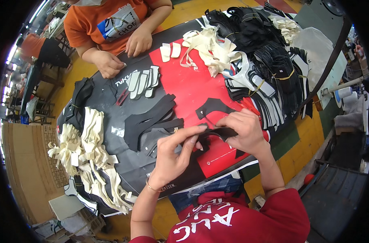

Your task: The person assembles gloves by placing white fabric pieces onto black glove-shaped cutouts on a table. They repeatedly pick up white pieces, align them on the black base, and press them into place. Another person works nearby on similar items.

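Observation:
Over the red part of the table, both my hands hold a dark cut piece of shoe material point(221, 133). My left hand point(173, 153) pinches its left end between thumb and fingers. The fingers of my right hand point(246, 130) are closed on its right end; part of the piece is hidden behind them. Just beyond lies a similar black cut piece point(212, 107), flat on the red surface. Left of my hands, long black strips point(138, 125) lie in a loose pile, with grey pieces point(152, 141) close to my left wrist.
Cream strips point(91, 137) heap at the table's left edge, more cream strips point(212, 48) at the far side. Bundled black pieces point(273, 69) pile up on the right. White pads point(144, 82) lie before a co-worker in orange point(111, 28). A cardboard box point(26, 162) stands at left.

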